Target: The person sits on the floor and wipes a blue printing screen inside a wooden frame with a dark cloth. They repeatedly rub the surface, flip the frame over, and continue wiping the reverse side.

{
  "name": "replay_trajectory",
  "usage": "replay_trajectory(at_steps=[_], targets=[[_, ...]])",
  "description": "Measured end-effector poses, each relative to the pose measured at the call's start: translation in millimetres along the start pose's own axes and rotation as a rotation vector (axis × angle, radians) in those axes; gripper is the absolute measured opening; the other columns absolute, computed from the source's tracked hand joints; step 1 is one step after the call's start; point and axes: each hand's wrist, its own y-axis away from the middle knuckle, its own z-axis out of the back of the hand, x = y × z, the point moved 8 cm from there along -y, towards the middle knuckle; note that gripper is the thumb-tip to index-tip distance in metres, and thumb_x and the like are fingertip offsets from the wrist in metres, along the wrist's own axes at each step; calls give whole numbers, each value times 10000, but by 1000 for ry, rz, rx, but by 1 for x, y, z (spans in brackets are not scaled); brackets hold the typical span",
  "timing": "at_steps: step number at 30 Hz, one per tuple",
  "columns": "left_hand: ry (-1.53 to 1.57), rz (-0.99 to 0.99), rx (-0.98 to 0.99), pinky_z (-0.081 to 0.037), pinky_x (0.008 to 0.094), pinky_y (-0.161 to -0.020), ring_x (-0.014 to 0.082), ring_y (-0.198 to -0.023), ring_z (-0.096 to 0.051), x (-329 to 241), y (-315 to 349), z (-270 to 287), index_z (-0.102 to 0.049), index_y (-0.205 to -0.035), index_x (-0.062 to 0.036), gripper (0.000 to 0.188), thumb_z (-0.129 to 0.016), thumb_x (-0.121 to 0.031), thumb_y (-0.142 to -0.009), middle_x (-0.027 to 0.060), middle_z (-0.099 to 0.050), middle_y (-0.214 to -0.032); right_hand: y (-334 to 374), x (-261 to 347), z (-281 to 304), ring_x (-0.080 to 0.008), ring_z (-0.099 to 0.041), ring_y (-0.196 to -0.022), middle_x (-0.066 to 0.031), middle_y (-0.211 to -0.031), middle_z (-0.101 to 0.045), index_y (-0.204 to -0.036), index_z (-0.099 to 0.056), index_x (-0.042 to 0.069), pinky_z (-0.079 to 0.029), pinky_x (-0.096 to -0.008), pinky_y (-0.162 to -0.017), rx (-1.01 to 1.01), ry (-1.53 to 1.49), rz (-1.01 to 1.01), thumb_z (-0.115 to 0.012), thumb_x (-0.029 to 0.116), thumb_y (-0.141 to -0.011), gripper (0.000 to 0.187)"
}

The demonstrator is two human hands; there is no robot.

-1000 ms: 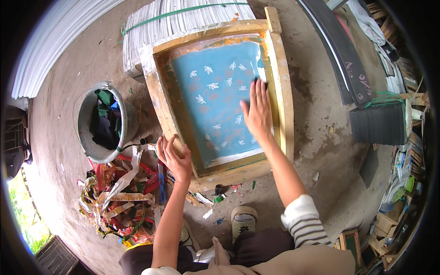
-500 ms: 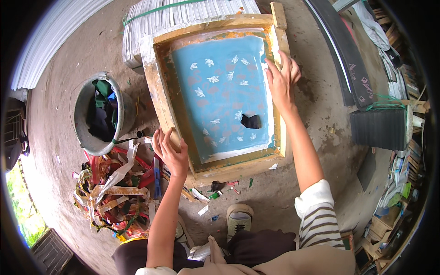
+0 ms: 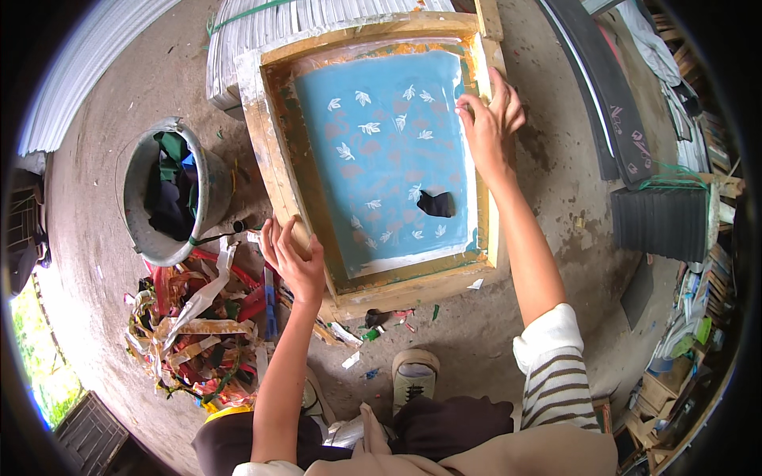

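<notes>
A wooden frame (image 3: 266,135) lies in front of the person, its far edge up against a bundle of white strips (image 3: 305,24) bound with a green strap. Inside its rails sits a blue panel (image 3: 389,170) scattered with white leaf shapes (image 3: 369,128) and faint brownish patches. A dark scrap (image 3: 436,204) lies on the panel, toward its lower right, just beside one of the leaves.

The left hand (image 3: 294,258) has its grip around the frame's left rail, near the lower corner, fingers along the outer side and thumb on the inner. The right hand (image 3: 494,123) straddles the right rail, high up, thumb and forefinger close together at the panel's white edge (whether this grip clasps anything, I cannot tell).

Left of the frame stands a grey bucket (image 3: 216,190) holding dark and green cloth (image 3: 168,194). Just below it, a tangle of red, white and brown strips (image 3: 202,333) spreads over the floor (image 3: 548,254). A shoe (image 3: 415,377) shows below the frame, with small scraps between. Well off to the right is a stack of black sheets (image 3: 659,222), green twine (image 3: 675,178) across its top.
</notes>
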Motion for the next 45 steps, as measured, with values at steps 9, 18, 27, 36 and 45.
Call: replay_trajectory(at_steps=[9,18,27,36,45], targets=[[-1,29,13,-221,509,-1126,355,-1340,-356,1,0,0,-521,-1235,-64,505,-680,-107,-758,184,-496,-1358,4,-2,4,-311,-356,-1289,-96,-1438,-364,-997,-631,134,-331,-502,-1028,-40,20,-22,-733,222,-807,233],[14,25,6,-211,517,-1126,349,-1340,-360,3,1,1,-521,-1239,-71,503,-676,-119,-763,184,-496,-1355,6,-2,1,-308,-352,-1287,-75,-1462,-344,-1003,-651,162,-321,-486,-1035,4,8,-44,-734,212,-809,218],[29,28,5,-204,521,-1125,347,-1339,-362,1,0,1,-519,-1234,-71,501,-678,-110,-760,180,-494,-1357,5,-6,-6,-282,-327,-1302,-14,-1497,-321,-1008,-695,239,-286,-457,-1037,-12,8,-79,-753,208,-791,227],[19,34,16,-209,520,-1124,348,-1330,-368,4,0,1,-518,-1229,-70,501,-681,-111,-757,181,-492,-1360,11,-9,-5,-307,-309,-1314,-74,-1505,-295,-1104,-647,194,-278,-487,-1046,18,3,-48,-724,175,-818,296],[17,18,5,-224,514,-1117,363,-1326,-371,2,0,3,-513,-1229,-62,512,-678,-89,-744,184,-502,-1351,77,-19,27,-343,-270,-1328,-109,-1507,-268,-1215,-590,170,-266,-495,-1053,44,-84,-100,-763,107,-763,488]])
